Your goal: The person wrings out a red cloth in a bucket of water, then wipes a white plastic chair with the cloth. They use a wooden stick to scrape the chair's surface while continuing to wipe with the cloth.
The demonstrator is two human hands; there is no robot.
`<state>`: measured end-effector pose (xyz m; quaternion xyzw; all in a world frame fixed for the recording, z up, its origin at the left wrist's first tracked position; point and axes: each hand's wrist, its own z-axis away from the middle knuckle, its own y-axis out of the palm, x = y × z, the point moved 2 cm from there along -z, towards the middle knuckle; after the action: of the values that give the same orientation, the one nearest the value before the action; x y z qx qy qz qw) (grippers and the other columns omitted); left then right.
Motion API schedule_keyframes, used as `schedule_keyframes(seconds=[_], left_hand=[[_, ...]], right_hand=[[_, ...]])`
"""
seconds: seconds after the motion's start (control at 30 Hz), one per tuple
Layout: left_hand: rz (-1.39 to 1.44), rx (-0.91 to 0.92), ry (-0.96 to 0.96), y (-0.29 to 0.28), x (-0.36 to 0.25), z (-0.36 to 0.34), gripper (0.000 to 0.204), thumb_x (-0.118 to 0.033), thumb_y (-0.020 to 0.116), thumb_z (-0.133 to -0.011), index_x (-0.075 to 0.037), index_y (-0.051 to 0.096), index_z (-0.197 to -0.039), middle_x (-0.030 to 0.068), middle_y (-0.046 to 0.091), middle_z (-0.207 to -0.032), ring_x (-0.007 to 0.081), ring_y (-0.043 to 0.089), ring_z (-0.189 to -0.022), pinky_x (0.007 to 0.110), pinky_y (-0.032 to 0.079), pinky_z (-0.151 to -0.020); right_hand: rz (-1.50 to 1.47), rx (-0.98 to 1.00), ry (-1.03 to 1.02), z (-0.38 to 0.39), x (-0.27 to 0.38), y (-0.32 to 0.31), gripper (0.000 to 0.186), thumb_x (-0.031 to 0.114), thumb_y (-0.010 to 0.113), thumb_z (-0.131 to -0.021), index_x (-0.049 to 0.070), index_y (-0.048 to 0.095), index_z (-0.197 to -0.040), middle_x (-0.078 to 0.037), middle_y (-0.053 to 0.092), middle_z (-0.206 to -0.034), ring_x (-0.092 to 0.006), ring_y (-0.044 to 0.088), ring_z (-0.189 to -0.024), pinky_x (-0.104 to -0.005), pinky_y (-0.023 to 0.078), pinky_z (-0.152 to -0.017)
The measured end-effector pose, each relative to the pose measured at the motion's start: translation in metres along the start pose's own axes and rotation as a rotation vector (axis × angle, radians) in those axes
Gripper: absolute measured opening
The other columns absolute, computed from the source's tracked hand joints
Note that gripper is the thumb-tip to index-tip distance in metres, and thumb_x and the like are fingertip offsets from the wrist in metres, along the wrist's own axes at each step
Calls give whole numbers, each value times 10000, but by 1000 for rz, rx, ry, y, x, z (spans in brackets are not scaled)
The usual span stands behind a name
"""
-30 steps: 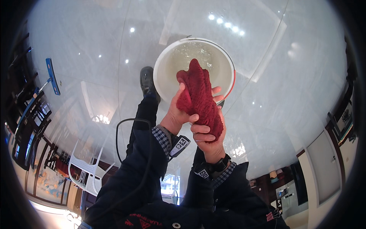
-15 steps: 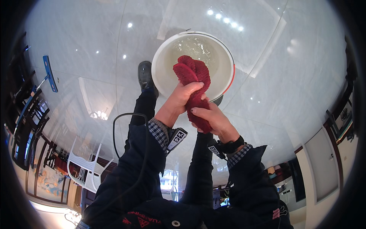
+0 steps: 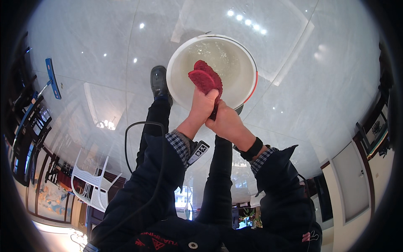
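A dark red textured cloth [image 3: 205, 77], bunched lengthwise, is gripped by both of my hands over the near rim of a white bucket [image 3: 174, 86]. My left hand [image 3: 202, 105] wraps round its middle, thumb on top. Just to the right and nearer to me, my right hand [image 3: 226, 120] closes round the lower part and hides most of it. The cloth's folded upper end sticks out past my left hand above the bucket. Rippled, slightly cloudy water [image 3: 212, 52] lies in the bucket.
Shiny grey tiles [image 3: 105, 42] surround the bucket. My black shoe [image 3: 158, 82] stands at its left. A blue flat mop [image 3: 53, 78] lies far left, near a white plastic chair [image 3: 93, 178]. A cable [image 3: 145, 123] loops by my left arm.
My right hand has rolled over, its back now turned up, and the cloth's lower end has gone from view beneath it. The cloth looks narrower and more tightly twisted.
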<state>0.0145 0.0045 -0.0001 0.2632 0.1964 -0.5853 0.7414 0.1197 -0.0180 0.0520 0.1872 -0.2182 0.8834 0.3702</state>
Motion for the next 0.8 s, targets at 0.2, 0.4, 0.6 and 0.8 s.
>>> schedule_keyframes(seconds=[0.2, 0.4, 0.6, 0.8], left_hand=[[219, -32, -217, -1, 2, 0, 274, -107, 612, -872, -51, 563, -1136, 42, 620, -954, 148, 606, -797, 313, 517, -702], [305, 14, -166, 1, -11, -4, 376, -164, 658, -939, -49, 484, -1252, 92, 618, -1042, 187, 642, -814, 338, 550, -693], [200, -20, -206, 6, -21, 2, 661, -63, 587, -954, -47, 185, -1479, 166, 562, -1212, 220, 653, -925, 318, 571, -688], [-268, 256, 359, -4, -27, -16, 513, 22, 443, -919, -9, 416, -1431, 196, 343, -1510, 207, 633, -1036, 325, 556, -813]], right_hand=[[1, -79, -73, 4, 3, -11, 608, 241, 730, -792, -93, 487, -1237, -252, 678, -904, -422, 682, -846, -475, 548, -739], [-12, 2, -105, 21, 2, -24, 664, 162, 722, -771, -75, 452, -1329, -265, 672, -1050, -422, 666, -968, -435, 543, -827], [-228, 118, -188, 39, 17, -51, 655, 102, 727, -758, -62, 478, -1341, -235, 680, -1010, -350, 688, -897, -395, 544, -796], [-745, 354, 50, 53, 24, -83, 595, 75, 749, -756, -24, 546, -1306, -90, 680, -996, -146, 647, -864, -294, 526, -784]])
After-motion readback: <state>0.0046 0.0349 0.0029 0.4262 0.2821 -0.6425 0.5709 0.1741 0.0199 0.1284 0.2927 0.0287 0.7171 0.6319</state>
